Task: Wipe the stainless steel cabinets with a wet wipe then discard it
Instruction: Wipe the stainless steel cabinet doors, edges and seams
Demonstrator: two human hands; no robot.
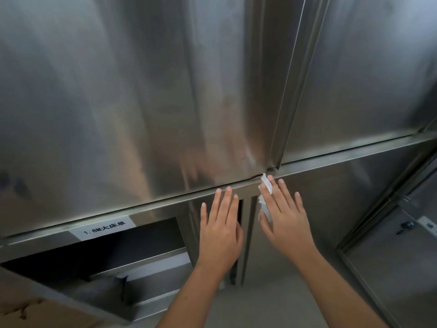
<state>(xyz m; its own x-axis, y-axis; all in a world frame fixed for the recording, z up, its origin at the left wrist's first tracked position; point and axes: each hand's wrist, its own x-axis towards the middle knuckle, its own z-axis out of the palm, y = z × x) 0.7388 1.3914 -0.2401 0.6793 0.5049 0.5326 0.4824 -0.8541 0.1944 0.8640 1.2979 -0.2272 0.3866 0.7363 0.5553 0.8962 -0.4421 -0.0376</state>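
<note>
Head view: the wet wipe [266, 185] is under the right hand [287, 221]. It is a crumpled white strip whose long axis runs up and down along the forefinger. Its upper end points at the corner where the gap between the two upper doors meets the horizontal rail [153, 207], and its lower end shows beside the thumb. The right hand's grip is wide, with straight, spread fingers pressing the wipe flat against the steel and the fingertips at the rail. The left hand [218, 230] is just beside it and apart from the wipe. Its grip is also wide and holds nothing, the straight fingers lying flat over the upright post below the rail.

A white label [104, 228] on the rail to the left reads "1.8M大床单". A second label [429, 227] at the right edge is cut off and unreadable. Just left of it sits a small lock [407, 225].

Brushed steel cabinets fill the view: the upper left door [118, 102], the upper right door [366, 79], and a dark open compartment [130, 242] under the readable label. A brown cardboard box [23, 308] shows at the lower left corner.
</note>
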